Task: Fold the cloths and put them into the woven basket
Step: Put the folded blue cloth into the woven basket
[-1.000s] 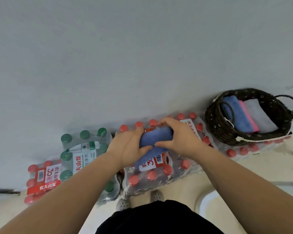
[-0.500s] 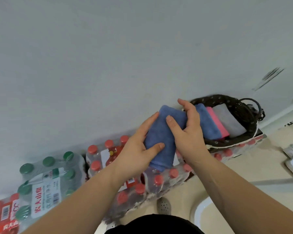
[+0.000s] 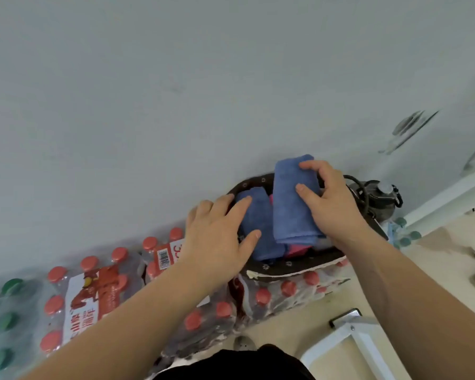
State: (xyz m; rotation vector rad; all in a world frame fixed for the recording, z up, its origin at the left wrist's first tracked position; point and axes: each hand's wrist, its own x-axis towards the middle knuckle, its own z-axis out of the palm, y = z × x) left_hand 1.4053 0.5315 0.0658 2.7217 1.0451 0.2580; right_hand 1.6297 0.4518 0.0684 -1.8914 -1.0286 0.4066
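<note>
Holds a folded blue cloth (image 3: pixel 292 198) in the right hand (image 3: pixel 333 207), curled round it, above the woven basket (image 3: pixel 294 266), and rests the left hand (image 3: pixel 217 242), flat and relaxed, on a second blue cloth (image 3: pixel 259 229) lying inside beside a pink cloth (image 3: pixel 296 249).

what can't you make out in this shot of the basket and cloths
Head view only.
Dark woven basket: inside mostly covered by the held folded blue cloth and right hand; cloth count unclear.
Pink folded cloth: only slivers show beneath.
Left hand hides the basket's left rim.
Green-capped bottles: blurred, cut by left edge.
</note>
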